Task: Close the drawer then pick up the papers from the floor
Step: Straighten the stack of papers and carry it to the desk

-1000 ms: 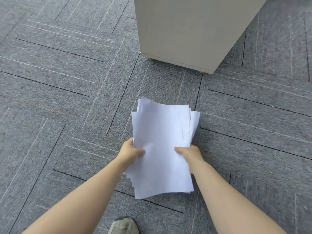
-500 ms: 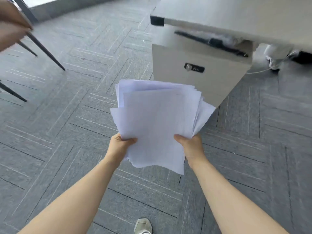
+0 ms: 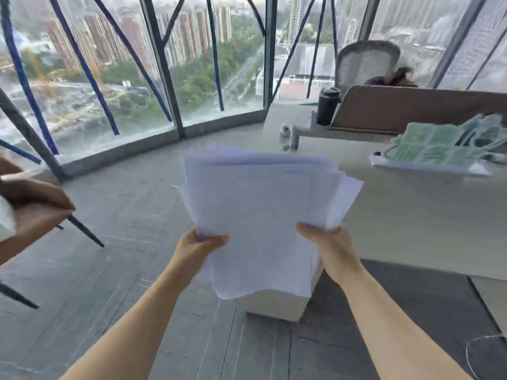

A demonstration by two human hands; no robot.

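Observation:
A loose stack of white papers (image 3: 263, 215) is held up in the air in front of me, its sheets fanned slightly at the top right. My left hand (image 3: 196, 246) grips the stack's lower left edge and my right hand (image 3: 330, 246) grips its lower right edge, thumbs on top. Below the papers stands the beige drawer cabinet (image 3: 274, 304) on the floor; only its lower front corner shows and its drawers are hidden behind the stack.
A pale desk (image 3: 406, 215) lies to the right with a green-patterned bag (image 3: 439, 145), a dark bottle (image 3: 327, 105), a divider panel and an office chair behind. Brown chairs with dark legs (image 3: 35, 207) stand at left. Floor-to-ceiling windows fill the back. Grey carpet (image 3: 123, 256) spreads left.
The papers have come up from the floor to chest height in both hands. My view has swung upward from the carpet and cabinet to the desk and windows.

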